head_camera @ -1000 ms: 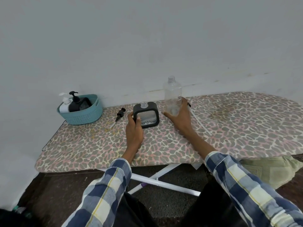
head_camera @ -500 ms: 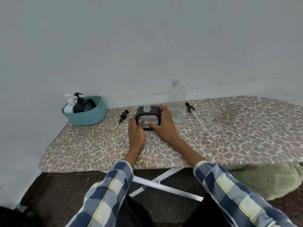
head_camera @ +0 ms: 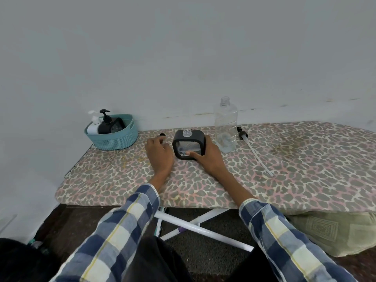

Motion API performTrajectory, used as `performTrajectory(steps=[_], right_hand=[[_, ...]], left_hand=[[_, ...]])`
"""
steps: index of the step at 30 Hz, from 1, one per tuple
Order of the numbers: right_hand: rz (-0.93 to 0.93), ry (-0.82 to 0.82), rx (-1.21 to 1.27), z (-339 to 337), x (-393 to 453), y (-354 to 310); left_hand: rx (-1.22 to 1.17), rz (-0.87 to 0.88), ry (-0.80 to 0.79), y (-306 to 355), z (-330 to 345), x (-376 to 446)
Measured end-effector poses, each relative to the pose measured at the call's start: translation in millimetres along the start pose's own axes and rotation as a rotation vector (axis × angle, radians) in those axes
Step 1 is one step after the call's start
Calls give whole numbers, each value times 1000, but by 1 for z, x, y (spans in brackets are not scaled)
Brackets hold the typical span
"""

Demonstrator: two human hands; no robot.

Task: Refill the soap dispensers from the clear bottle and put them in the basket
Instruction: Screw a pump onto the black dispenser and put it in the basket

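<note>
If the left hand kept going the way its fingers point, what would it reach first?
Most likely the small black pump lying just past the left hand; the fingertips already seem to be at it. Beyond lies bare board, then wall.

Person, seated view: long-sleeved woven cotton shirt in navy, pale blue and cream check with thin yellow lines, left sleeve [head_camera: 114,237], right sleeve [head_camera: 284,239], cuffs at forearm; bare hands; black trousers [head_camera: 146,265].
</note>
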State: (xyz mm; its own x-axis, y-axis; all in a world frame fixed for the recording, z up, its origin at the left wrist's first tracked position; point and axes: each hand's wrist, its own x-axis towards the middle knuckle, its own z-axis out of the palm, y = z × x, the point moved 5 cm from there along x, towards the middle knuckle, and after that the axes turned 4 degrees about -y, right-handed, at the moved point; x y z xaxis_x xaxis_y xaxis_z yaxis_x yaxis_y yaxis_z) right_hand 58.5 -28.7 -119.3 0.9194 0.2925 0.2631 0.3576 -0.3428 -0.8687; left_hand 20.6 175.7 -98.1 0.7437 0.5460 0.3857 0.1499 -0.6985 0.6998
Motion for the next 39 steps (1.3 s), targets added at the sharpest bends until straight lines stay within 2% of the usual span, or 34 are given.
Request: performTrajectory(steps=[3,6,12,16,19,24,27,31,34,39], right_hand=[[0,-4,4,0,-1,1],[-1,-7,2,0,0,1],[-1,-8,1,0,0,3],[3,-9,-1,0,0,4],[3,-13,1,0,0,4],[5,-14,-7,0,0,5],[4,-11,-1,1,0,5],[6,-6,-8,1,0,4],[6,-1,-12,2,0,3],[1,1,-10,1,-1,3]], left_hand=[[232,-30,-141,-8,6,23],[319,-37,-273,-13,14,36],[284,-2,-194,-8,12,37],[383,-135,-224,-17,12,38],[167,-230,-171,-15,3,36],[-476,-388,-69,10,-9,43],[-873,-432,-75,28,-15,49],[-1216,-402,-148,55,-21,46],[-1355,-402,-185,71,-23,38],[-1369,-298,-161,85,-32,40]])
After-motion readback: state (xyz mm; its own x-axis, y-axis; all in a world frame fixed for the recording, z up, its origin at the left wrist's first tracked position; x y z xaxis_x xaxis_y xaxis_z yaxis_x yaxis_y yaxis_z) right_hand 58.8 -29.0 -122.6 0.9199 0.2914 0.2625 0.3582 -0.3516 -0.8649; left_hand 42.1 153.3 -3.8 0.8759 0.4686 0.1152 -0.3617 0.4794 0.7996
